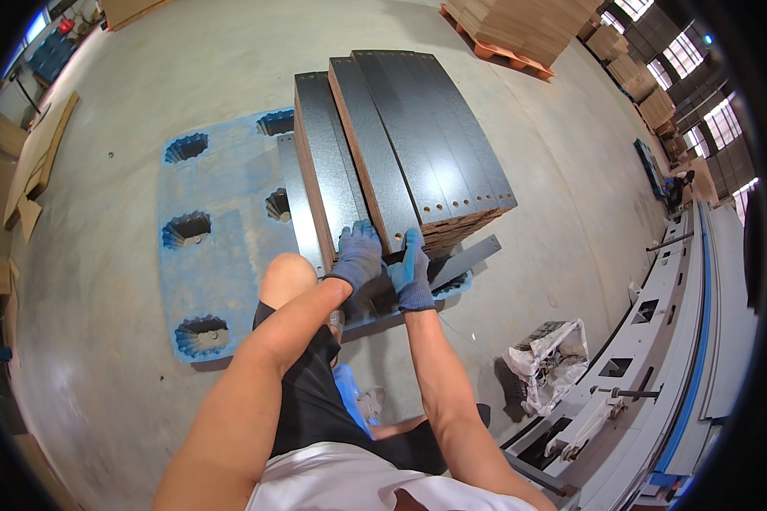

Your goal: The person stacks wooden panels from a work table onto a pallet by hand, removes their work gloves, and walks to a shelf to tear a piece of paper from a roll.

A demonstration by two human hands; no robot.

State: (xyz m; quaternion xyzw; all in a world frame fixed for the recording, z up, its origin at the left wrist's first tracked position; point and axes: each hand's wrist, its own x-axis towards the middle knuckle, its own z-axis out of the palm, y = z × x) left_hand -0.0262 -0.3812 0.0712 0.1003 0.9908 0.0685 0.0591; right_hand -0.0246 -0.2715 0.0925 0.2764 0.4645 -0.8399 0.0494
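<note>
I wear blue gloves on both hands. My left hand (358, 254) lies with its fingers stretched out on the near end of the left stack of dark boards (326, 162), close against the side of the taller stack. My right hand (411, 272) grips the near end of a long dark board (366, 145) on the taller stack, its thumb up at the top edge beside a small round hole. The fingers underneath are partly hidden. More dark boards (443, 128) lie side by side to the right, with round holes along their ends and brown edges.
A blue plastic pallet (239, 179) with deep recesses lies under the stacks and reaches left. A grey strip (473, 260) juts out at the near right. A bin lined with clear plastic (554, 366) stands beside a long machine (648, 341). Cartons sit on an orange pallet (511, 58) behind.
</note>
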